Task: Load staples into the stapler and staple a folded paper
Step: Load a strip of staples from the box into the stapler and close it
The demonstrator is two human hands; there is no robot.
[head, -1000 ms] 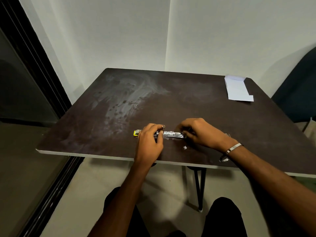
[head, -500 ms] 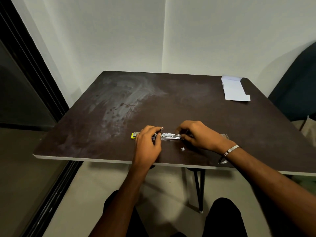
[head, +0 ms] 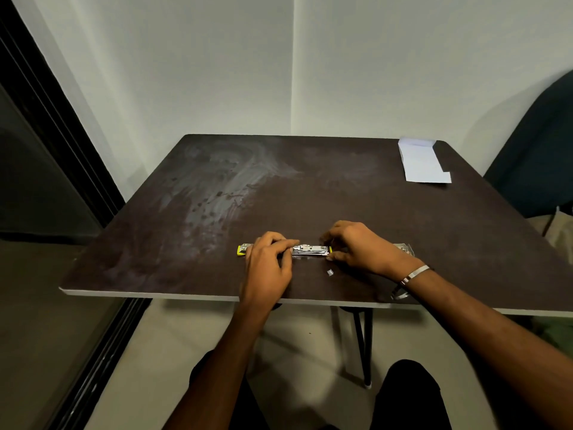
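A slim silver metal stapler with yellow end caps (head: 310, 250) lies flat and lengthwise on the dark brown square table (head: 310, 193), close to the near edge, and both hands are on it. The left hand (head: 269, 264) covers the stapler's left part: its fingers (head: 283, 245) are curled over the top of the metal body and hold it down, so that only the yellow tip pokes out to the left of the knuckles. The right hand (head: 361, 246) meets the stapler's right end – its fingertips (head: 329, 258) are bent in and pinch at the yellow-capped end, though the exact contact is too small to make out. Between the two grips the open metal channel of the stapler shows bare.

Just on the near side of the right hand's fingertips, apart from the stapler, lies a tiny pale scrap or staple piece (head: 330, 272); what it is cannot be told. Behind the right wrist a shiny silver strip-like object (head: 404, 248) rests on the table, partly hidden. The right wrist wears a thin metal bangle (head: 415, 273).

Well away from both hands, at the far right corner of the table, sits the folded white paper (head: 423, 162) – flat, untouched, its folded flap toward the wall.
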